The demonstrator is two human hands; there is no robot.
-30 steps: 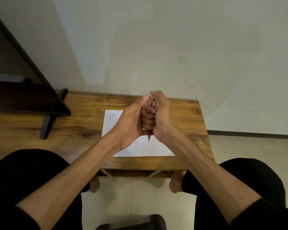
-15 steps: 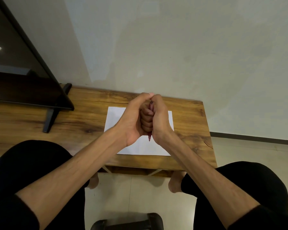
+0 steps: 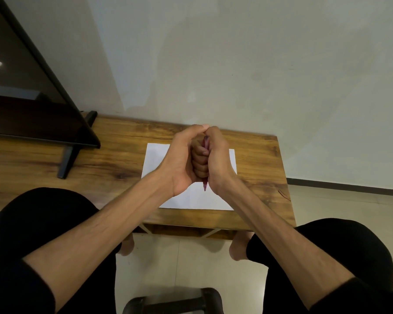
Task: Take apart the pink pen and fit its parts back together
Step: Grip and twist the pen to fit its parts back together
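Pink pen (image 3: 205, 185) clasped between both closed hands (image 3: 196, 159).

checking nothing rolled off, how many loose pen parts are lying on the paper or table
0. The only pen piece visible is the pink pen, gripped between the left hand and right hand above the white paper. The hands may hide small parts.
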